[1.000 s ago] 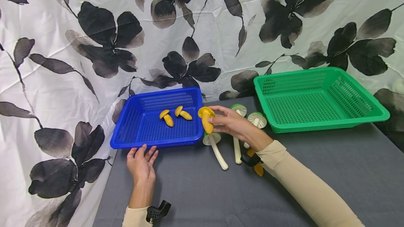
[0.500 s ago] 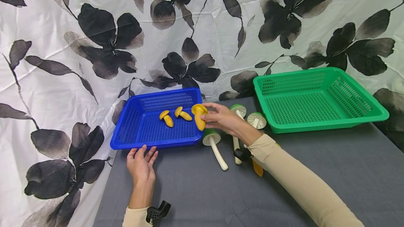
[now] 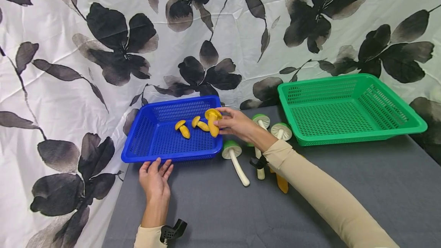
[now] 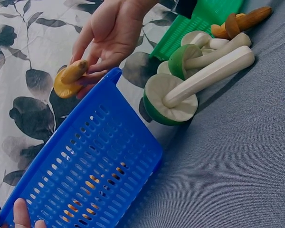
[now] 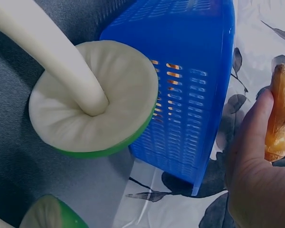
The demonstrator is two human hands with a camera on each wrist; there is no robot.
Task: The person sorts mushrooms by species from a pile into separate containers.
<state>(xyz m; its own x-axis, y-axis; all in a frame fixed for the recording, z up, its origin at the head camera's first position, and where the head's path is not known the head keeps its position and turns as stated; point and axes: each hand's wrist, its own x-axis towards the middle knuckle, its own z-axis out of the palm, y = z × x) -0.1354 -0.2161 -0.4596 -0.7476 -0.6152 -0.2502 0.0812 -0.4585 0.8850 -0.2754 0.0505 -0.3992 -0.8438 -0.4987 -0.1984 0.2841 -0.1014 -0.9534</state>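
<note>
My right hand [image 3: 237, 124] pinches a yellow mushroom [image 3: 213, 122] by its stem, above the right side of the blue basket [image 3: 138, 146]. In the right wrist view, thumb and fingers hold the same mushroom [image 5: 279, 114] beyond the basket's rim. Two more yellow mushrooms [image 3: 182, 129] lie on the basket floor. My left hand [image 3: 155, 181] touches the basket's front rim with its fingers relaxed and palm up. Just right of the basket lies a green-capped mushroom [image 3: 236, 162] with a long white stem, seen close in the right wrist view.
Two other green-capped mushrooms [image 3: 260, 121] lie partly under my right forearm. An orange-brown mushroom [image 3: 282, 183] shows beside the sleeve. A green basket [image 3: 344, 106] stands at the back right, near the floral cloth [image 3: 206, 30]. Grey cloth [image 3: 220, 217] covers the table.
My right hand has carried the yellow mushroom leftward and slightly up, from beside the blue basket's right rim to over its inside. The left hand has stayed at the front rim.
</note>
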